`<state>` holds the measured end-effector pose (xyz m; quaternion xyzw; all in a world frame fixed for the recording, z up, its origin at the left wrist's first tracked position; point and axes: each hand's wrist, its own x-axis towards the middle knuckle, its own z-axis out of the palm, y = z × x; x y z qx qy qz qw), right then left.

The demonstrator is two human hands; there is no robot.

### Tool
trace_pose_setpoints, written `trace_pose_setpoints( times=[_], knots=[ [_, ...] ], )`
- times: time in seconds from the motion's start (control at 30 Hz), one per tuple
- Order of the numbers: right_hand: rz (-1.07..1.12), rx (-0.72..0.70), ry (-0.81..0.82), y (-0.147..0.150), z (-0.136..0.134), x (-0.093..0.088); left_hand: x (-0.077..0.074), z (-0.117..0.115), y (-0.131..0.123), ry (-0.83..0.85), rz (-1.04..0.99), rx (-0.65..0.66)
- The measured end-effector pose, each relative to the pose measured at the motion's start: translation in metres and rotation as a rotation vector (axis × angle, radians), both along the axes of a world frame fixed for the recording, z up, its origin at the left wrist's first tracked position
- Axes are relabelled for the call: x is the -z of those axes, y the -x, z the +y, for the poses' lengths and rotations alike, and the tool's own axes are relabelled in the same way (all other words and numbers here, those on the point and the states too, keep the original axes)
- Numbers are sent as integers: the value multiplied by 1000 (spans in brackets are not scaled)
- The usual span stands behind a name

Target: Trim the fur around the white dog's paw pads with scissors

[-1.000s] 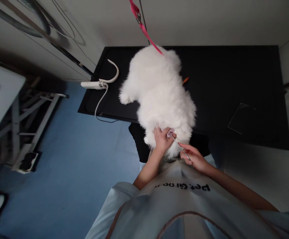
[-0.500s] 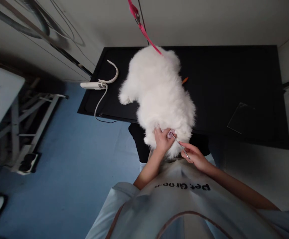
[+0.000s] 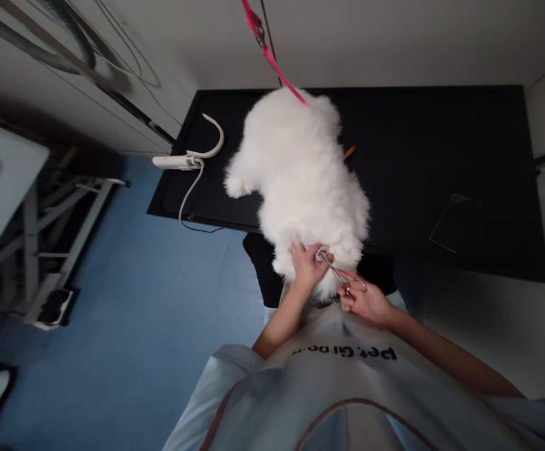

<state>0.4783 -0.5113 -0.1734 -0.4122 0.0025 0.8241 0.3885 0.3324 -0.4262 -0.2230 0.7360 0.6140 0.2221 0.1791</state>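
A fluffy white dog [image 3: 301, 169] is on the black table, its near end at my body. My left hand [image 3: 309, 264] is closed on a pinkish ear flap [image 3: 321, 252] at the near end of the dog. In my right hand [image 3: 364, 302] is a slim metal scissor-like tool [image 3: 336, 270], with a finger loop showing. The tip of the tool meets the pinkish skin beside my left fingers. White fur hides part of my left fingertips.
A pink leash [image 3: 275, 61] runs down to the dog's far end. On the black table [image 3: 441, 144] lie a white device with a curved arm and cord [image 3: 176, 163], an orange object [image 3: 349, 151] and a thin clear sheet [image 3: 453, 222]. Folding metal legs stand at left.
My right hand has turned and shifted slightly, and the tool's finger loop now shows. Its tip stays at the same spot. My left hand has barely moved.
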Motion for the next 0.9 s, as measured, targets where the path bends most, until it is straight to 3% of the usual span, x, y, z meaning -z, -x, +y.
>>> trace_pose_setpoints(
  times=[0.13,0.37,0.6,0.9],
  knots=[
    [106,52,17,5,-1,6,1,-1,-2,-19,-10,-34],
    [99,-19,-167,3,-15,14,4,-1,-2,-43,-39,-42],
    [155,47,-88,3,-10,15,5,-1,-1,-53,-28,-37],
    [83,-48,-188,8,-13,12,9,-1,-1,-68,-5,-39]
  ],
)
